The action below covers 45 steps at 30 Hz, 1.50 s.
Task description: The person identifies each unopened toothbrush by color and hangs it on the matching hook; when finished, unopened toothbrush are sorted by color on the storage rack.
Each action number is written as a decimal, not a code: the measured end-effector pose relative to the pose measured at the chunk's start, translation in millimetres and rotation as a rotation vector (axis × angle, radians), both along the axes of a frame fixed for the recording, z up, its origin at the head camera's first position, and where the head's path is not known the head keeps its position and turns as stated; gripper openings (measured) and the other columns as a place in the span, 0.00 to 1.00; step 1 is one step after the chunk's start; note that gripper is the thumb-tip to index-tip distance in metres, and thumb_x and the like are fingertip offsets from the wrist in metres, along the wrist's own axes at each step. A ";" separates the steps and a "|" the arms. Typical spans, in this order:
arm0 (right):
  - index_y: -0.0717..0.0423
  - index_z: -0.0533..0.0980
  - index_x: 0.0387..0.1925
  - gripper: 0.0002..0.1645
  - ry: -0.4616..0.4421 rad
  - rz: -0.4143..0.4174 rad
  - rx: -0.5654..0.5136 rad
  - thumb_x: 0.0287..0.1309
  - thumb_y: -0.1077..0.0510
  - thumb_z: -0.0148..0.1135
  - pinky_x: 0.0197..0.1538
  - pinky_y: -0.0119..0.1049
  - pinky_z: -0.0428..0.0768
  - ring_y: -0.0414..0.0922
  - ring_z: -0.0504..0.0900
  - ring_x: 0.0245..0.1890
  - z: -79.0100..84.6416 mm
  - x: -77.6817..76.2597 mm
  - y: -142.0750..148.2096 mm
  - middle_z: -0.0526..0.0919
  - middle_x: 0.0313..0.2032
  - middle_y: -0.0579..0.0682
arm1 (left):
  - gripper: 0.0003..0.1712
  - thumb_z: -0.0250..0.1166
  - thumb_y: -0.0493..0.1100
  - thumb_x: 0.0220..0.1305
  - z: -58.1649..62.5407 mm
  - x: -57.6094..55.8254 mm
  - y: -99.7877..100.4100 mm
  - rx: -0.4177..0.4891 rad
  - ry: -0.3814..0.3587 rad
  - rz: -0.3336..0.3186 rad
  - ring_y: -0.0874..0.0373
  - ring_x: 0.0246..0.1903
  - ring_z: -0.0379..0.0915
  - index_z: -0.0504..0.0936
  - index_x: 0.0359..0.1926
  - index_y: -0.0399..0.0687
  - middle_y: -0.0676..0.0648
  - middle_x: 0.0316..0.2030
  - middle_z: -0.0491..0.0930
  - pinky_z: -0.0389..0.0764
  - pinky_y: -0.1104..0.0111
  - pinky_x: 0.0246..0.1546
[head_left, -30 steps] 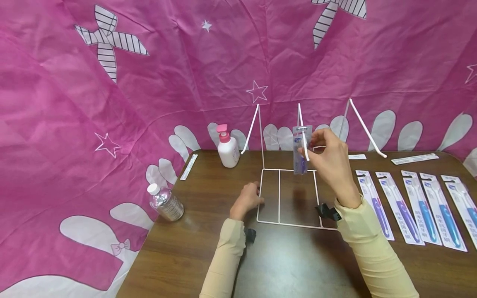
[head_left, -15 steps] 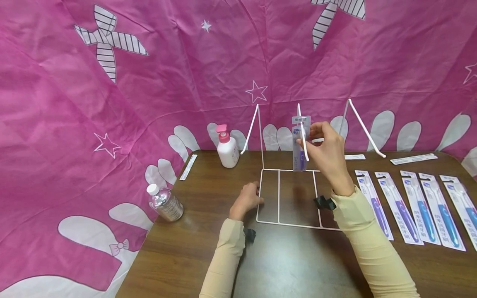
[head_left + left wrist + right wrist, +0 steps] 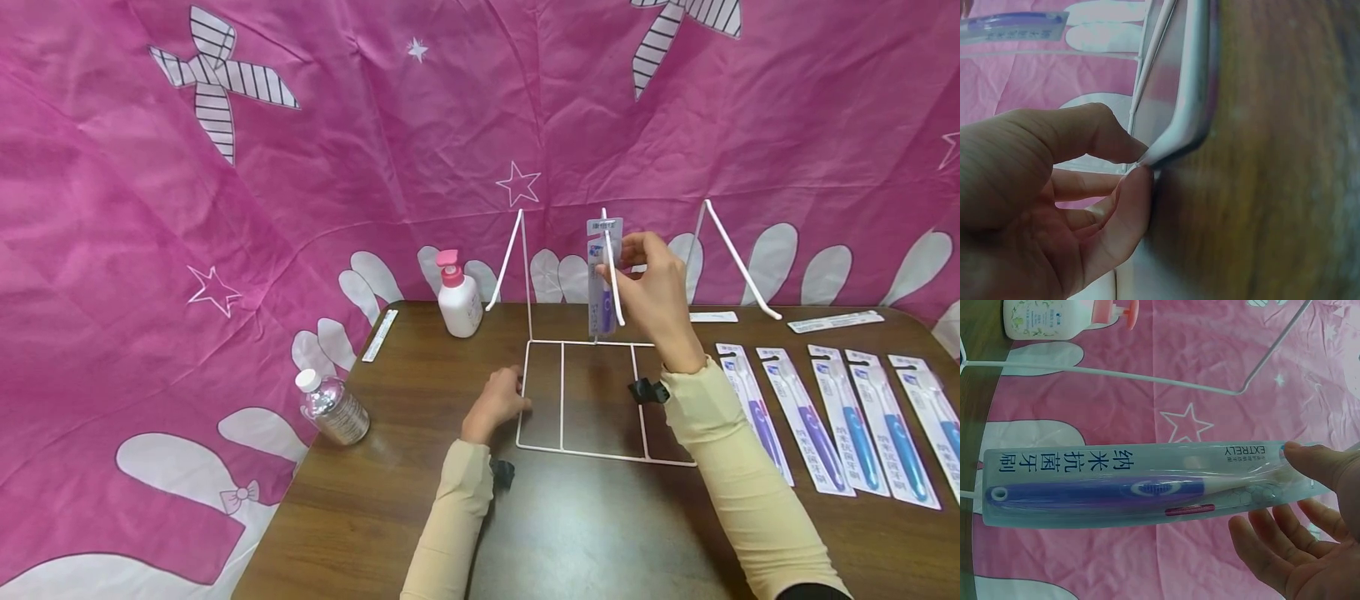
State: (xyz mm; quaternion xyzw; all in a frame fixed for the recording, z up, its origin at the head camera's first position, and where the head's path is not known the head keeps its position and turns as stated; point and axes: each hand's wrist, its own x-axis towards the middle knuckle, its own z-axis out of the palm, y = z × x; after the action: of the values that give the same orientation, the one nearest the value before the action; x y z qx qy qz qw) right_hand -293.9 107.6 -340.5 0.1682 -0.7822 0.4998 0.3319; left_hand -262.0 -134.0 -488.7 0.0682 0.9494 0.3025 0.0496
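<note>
With the thumb on its front and fingers behind, my right hand point(image 3: 656, 287) holds a packaged toothbrush point(image 3: 1097, 490) near its top end. It has a purple handle inside a clear blister with a pale card. In the head view the pack hangs upright at the middle prong point(image 3: 613, 279) of a white wire rack point(image 3: 585, 453), and the prong passes in front of the card. My left hand point(image 3: 498, 404) pinches the left side of the rack's base wire point(image 3: 1188, 81) between thumb and forefinger, low against the wooden table.
Several packaged toothbrushes point(image 3: 847, 417), purple and blue, lie in a row at right. A white pump bottle point(image 3: 460, 308) with a pink top stands behind left, and a clear bottle point(image 3: 341, 417) nearer. White strips point(image 3: 836, 321) lie near the back edge. Pink printed cloth point(image 3: 375, 125) hangs behind.
My right hand has moved up and slightly left with the toothbrush pack, sliding it farther back along the middle prong. The left hand stays on the rack's base.
</note>
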 end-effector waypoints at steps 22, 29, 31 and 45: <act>0.72 0.76 0.46 0.22 -0.028 -0.038 -0.031 0.51 0.68 0.75 0.36 0.18 0.74 0.52 0.81 0.35 -0.4 -20.3 -0.6 0.82 0.36 0.65 | 0.18 0.75 0.32 0.50 -0.4 -0.3 -0.5 0.020 -0.024 0.001 0.53 0.28 0.71 0.77 0.42 0.36 0.47 0.29 0.74 0.77 0.64 0.30; 0.72 0.75 0.47 0.22 -0.040 -0.019 -0.014 0.53 0.68 0.74 0.37 0.19 0.75 0.55 0.82 0.35 -0.5 -20.2 -1.1 0.82 0.36 0.65 | 0.18 0.75 0.32 0.50 -1.0 0.1 -1.8 0.034 -0.027 0.003 0.55 0.27 0.73 0.78 0.41 0.37 0.47 0.29 0.75 0.78 0.65 0.30; 0.72 0.75 0.47 0.22 -0.054 -0.014 -0.013 0.54 0.67 0.74 0.38 0.20 0.76 0.55 0.82 0.36 -0.8 -19.8 -1.5 0.82 0.37 0.65 | 0.18 0.74 0.31 0.50 -1.0 -0.1 -2.2 0.046 -0.031 0.003 0.55 0.24 0.74 0.77 0.41 0.37 0.47 0.29 0.75 0.79 0.66 0.28; 0.72 0.74 0.49 0.23 -0.156 -0.030 0.059 0.55 0.66 0.73 0.45 0.51 0.84 0.59 0.83 0.39 -13.5 -20.1 9.6 0.82 0.40 0.67 | 0.19 0.74 0.30 0.51 -1.3 -0.2 -1.3 0.054 -0.038 0.000 0.55 0.25 0.74 0.77 0.44 0.35 0.46 0.29 0.75 0.80 0.68 0.26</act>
State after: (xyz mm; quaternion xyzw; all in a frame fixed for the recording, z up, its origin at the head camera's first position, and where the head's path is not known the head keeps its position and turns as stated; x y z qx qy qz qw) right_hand -314.1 117.2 -354.0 0.1266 -0.8225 0.4830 0.2724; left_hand -262.2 -135.3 -490.0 0.0639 0.9398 0.3291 0.0661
